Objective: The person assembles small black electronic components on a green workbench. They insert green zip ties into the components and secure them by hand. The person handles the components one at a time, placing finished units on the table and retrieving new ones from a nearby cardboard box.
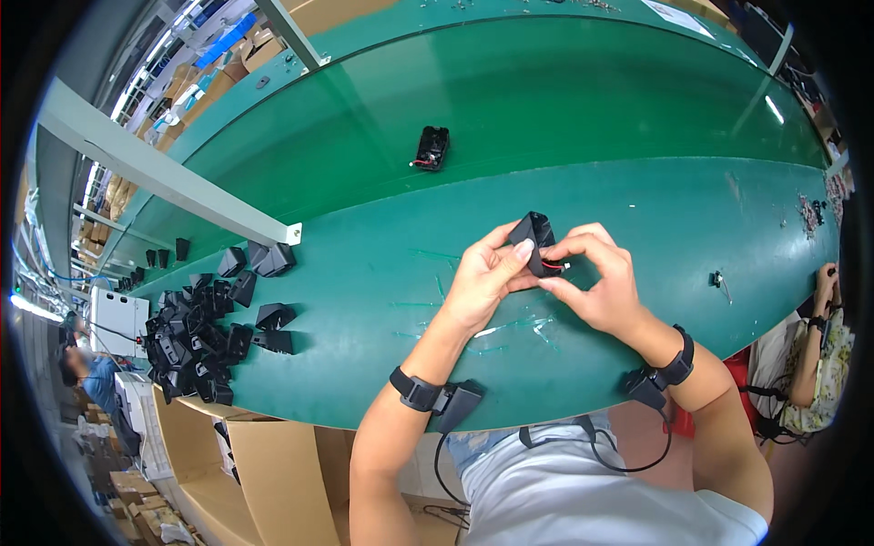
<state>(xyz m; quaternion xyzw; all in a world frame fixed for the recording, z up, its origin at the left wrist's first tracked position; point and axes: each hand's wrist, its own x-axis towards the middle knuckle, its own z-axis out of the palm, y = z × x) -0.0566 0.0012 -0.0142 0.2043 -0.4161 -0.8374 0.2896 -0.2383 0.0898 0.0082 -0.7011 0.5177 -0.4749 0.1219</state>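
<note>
Above a green surface [637, 237], the left hand [481, 278] and right hand [596, 282] together grip a small black plastic part [533, 238] with red wiring, a pile of similar black parts [205, 332] lying well to the left.

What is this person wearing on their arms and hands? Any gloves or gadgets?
No gloves: both hands, the left hand and the right hand, are bare, and so are the forearms. Each wrist carries a black strap: the left wrist strap and the right wrist strap, each with a small black box attached. A thin black cable loops from them across a white short-sleeved shirt.
</note>
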